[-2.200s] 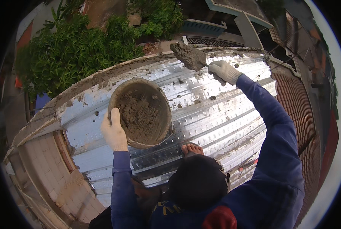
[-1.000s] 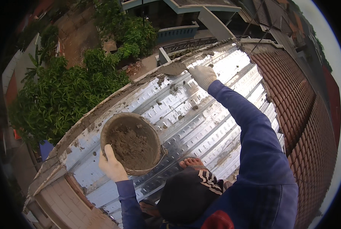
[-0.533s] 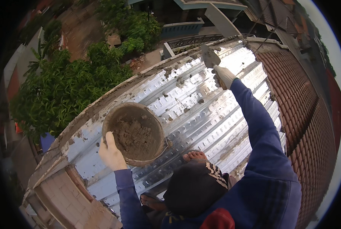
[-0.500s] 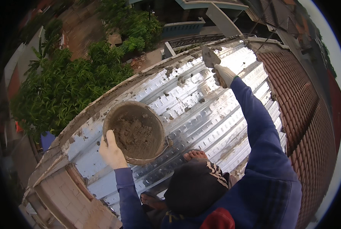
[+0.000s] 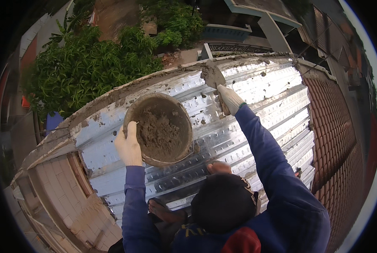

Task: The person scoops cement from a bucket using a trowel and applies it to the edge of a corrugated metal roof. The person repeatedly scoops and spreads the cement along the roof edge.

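- Ribbed metal roofing spreads beneath everything, a bare foot near its middle.
- Bucket with grey-brown mortar inside is over the roofing's left half, mouth upward; the gloved left hand clasps its left rim, thumb over the lip, fingers hidden.
- Right hand, gloved, is closed round a trowel, just right of the bucket and farther out.
- Trowel's long axis runs away from the body, leaning slightly left: handle nearer, blade pointing at the roofing's far edge. Blade contact cannot be told.
- Mortar-smeared ledge borders that edge, the right hand nearer it than the left.
- Green foliage lies beyond.
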A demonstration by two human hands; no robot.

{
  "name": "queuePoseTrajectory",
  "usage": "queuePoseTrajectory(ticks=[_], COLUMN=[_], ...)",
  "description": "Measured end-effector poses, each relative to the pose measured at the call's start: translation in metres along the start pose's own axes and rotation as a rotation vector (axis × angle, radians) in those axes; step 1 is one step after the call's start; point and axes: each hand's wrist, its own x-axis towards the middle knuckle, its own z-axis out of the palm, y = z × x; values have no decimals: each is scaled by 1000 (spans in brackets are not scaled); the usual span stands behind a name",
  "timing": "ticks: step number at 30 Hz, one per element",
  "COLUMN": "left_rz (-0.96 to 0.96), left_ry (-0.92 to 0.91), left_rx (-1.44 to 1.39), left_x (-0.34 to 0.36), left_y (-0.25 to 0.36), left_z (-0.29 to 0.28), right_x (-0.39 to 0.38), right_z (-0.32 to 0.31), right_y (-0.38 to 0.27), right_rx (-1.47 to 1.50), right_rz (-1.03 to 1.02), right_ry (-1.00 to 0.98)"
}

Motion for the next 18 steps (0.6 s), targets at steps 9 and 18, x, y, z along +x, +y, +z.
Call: queuePoseTrajectory(ticks=[9, 18], left_rz=[-230, -369], left_ry=[-245, -87], left_rx=[-225, -210], left_x=[9, -18], left_y=[-24, -2], left_z=[-42, -117], right_x=[0, -128], right_z=[48, 118], right_y=[2, -70], right_rx=[450, -509], right_rz=[73, -249], right_ry=[153, -105])
